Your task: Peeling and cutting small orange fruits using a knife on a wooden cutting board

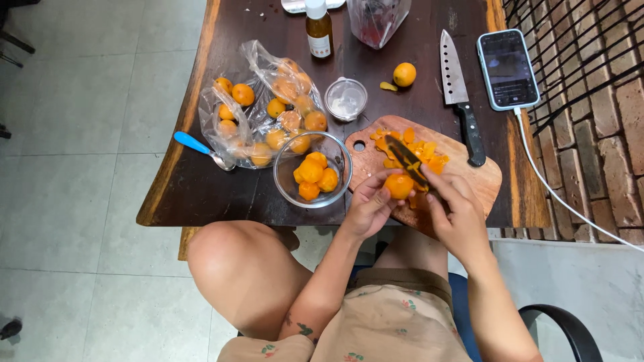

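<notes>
Okay, head view: my left hand pinches a small orange fruit over the wooden cutting board near the tabletop edge. My right hand grips a small paring knife, blade on the fruit. Glass bowl of peeled fruit sits just left; chef's knife and phone lie beyond.

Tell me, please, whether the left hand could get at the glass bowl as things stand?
Probably yes: the glass bowl sits just beside the left hand with nothing between, though that hand holds an orange fruit.
</notes>
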